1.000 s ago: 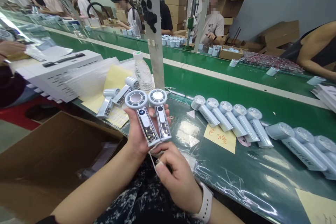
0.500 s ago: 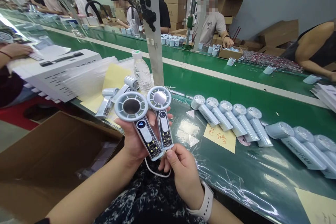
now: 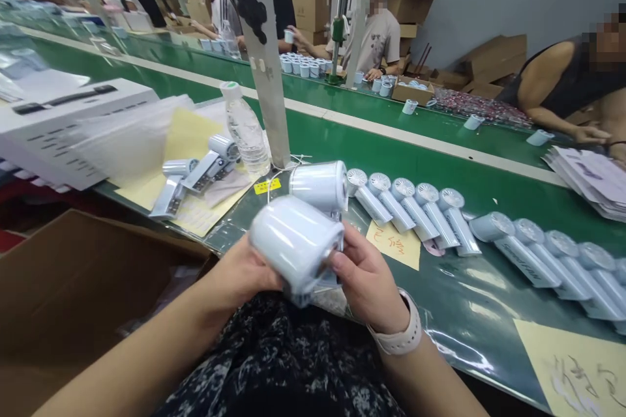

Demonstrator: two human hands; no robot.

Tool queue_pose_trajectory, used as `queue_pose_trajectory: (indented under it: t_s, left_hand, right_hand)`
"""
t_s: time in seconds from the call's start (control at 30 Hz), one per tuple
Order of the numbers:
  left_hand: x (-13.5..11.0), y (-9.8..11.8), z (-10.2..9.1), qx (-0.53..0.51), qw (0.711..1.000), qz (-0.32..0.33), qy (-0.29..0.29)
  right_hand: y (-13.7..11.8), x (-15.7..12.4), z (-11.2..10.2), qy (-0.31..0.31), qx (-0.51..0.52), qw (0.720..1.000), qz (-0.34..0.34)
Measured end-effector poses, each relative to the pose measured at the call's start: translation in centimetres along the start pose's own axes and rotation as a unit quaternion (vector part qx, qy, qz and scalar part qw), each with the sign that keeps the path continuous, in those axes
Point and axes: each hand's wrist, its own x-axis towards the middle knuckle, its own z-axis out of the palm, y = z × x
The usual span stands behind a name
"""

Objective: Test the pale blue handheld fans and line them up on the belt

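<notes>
Two light-blue handheld fans are in front of me. The nearer handheld fan (image 3: 291,241) is turned with its rounded head up and is slightly blurred. My left hand (image 3: 247,273) is closed around its left side. At its right side, my right hand (image 3: 369,277) has thumb and fingers bent against the rim; its grip is partly hidden. Just beyond, the farther handheld fan (image 3: 315,186) lies on its side, its handle mostly covered; whether it rests on the table or is held, I cannot tell. A thin white cord and a yellow label (image 3: 267,186) are beside it.
Finished-looking fans (image 3: 430,215) stand in a slanted row on the green table (image 3: 440,300). Left are a water bottle (image 3: 244,133), more fan parts (image 3: 210,169) on yellow paper, and a white box (image 3: 73,137). An open carton (image 3: 73,273) sits below. Several people work across the belt.
Both fans have turned over: their round fronts and lit circuit handles faced me, and now their smooth heads show. My right hand has moved up from the handle ends to the nearer fan's head.
</notes>
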Motion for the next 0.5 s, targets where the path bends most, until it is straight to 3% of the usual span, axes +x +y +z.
queue_pose_trajectory:
  t_s: [0.1, 0.2, 0.4, 0.5]
  left_hand:
    - [1.2, -0.1, 0.1, -0.038, 0.999, -0.011, 0.037]
    - [1.8, -0.2, 0.6, -0.109, 0.992, -0.059, 0.010]
    - [0.4, -1.0, 1.7, -0.135, 0.987, -0.062, -0.065]
    - [0.0, -1.2, 1.7, -0.125, 0.987, -0.064, -0.072]
  right_hand:
    - [-0.4, -0.3, -0.5, 0.063, 0.022, 0.998, 0.011]
    - [-0.5, -0.9, -1.0, 0.110, 0.017, 0.993, 0.034]
    - [-0.4, -1.9, -1.1, 0.064, 0.061, 0.996, 0.008]
    - [0.0, -2.2, -0.8, 0.053, 0.055, 0.997, 0.020]
